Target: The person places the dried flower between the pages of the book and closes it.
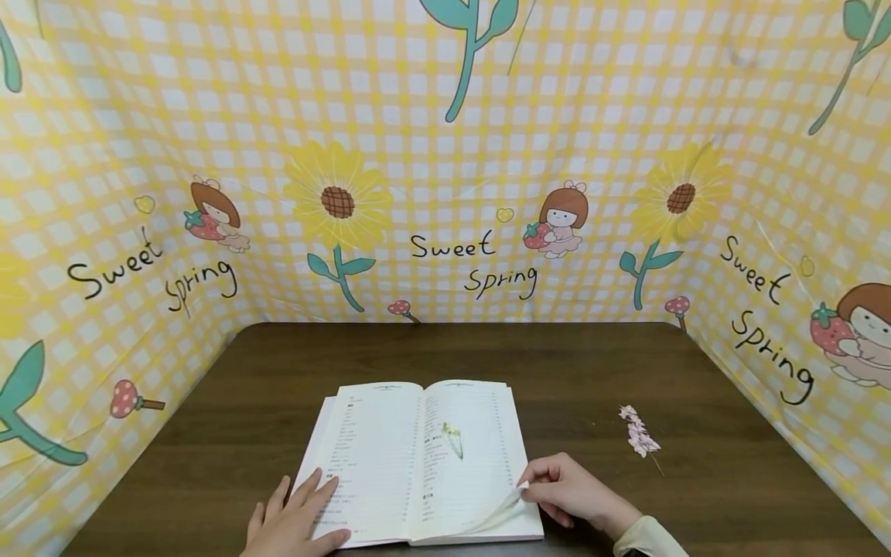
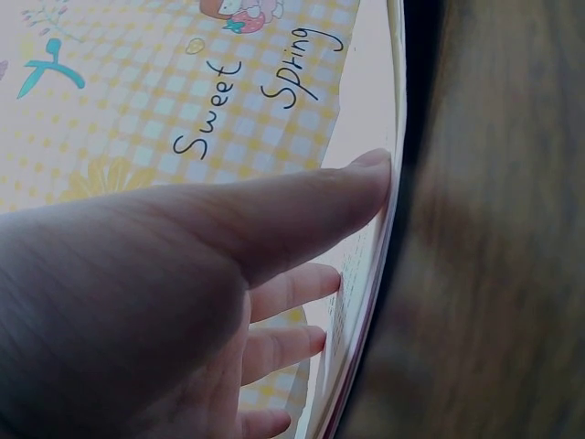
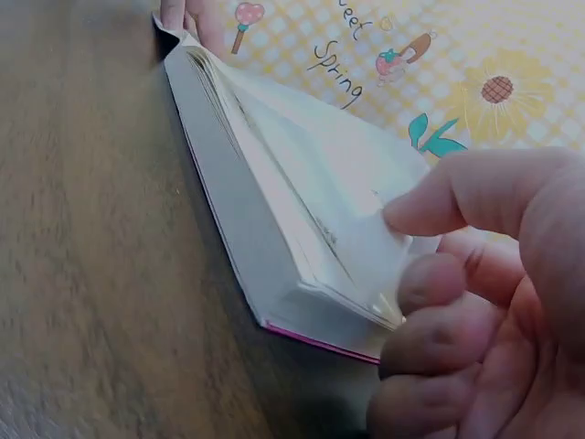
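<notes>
An open book (image 1: 376,464) lies on the dark wooden table. My left hand (image 1: 295,518) rests on the lower part of its left page, fingers spread; in the left wrist view the thumb of that hand (image 2: 183,247) presses near the book's edge. With thumb and fingers my right hand (image 1: 567,491) pinches the lower right corner of a page (image 1: 504,507), which curls up from the pages beneath. The right wrist view shows the lifted page (image 3: 366,256) at the fingertips. A small pale flower with green and yellow parts (image 1: 452,439) lies on the right page.
To the right of the book, a pink flower sprig (image 1: 639,435) with a thin stem lies on the table (image 1: 592,363). A yellow checked cloth (image 1: 445,155) with sunflowers and lettering hangs behind the table and along both sides.
</notes>
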{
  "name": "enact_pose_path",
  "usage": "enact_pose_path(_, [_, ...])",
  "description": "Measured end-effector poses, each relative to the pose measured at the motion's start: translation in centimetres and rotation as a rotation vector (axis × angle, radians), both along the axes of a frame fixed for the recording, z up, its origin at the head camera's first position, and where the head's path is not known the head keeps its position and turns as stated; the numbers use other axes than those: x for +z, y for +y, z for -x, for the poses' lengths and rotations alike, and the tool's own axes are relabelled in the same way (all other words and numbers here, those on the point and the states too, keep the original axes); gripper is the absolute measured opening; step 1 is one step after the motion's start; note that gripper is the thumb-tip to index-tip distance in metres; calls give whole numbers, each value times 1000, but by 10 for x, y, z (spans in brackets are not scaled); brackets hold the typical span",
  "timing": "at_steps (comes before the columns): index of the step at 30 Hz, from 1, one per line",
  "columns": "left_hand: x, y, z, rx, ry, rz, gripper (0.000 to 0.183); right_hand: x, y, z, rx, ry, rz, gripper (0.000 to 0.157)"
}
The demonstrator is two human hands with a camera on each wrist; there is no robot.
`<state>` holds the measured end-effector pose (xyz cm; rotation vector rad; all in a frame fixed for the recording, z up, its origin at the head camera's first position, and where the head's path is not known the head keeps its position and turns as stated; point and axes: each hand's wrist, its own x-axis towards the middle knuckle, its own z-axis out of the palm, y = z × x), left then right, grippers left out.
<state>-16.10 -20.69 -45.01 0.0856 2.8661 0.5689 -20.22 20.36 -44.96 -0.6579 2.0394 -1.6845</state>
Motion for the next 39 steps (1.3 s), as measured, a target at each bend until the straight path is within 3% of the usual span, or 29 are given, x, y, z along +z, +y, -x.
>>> enact_pose_path(7, [-2, -1, -1, 1, -6, 11, 88, 5, 2, 0, -6, -103, 107, 21])
enact_pose_path(10, [-1, 0, -1, 1, -5, 8, 88, 5, 3, 1, 5, -84, 148, 16])
enact_pose_path(21, [-1, 0, 0, -2, -10, 2, 88, -5, -5, 1, 34, 218, 400, 18])
enact_pose_path(26, [-2, 0, 0, -2, -8, 0, 87, -3, -6, -1, 26, 153, 379, 14])
enact_pose_path(30, [-1, 0, 0, -1, -9, -3, 87, 2, -9, -2, -29, 92, 345, 23])
enact_pose_path(39, [-1, 0, 0, 0, -11, -3, 87, 4, -21, -6, -233, 204, 232, 31])
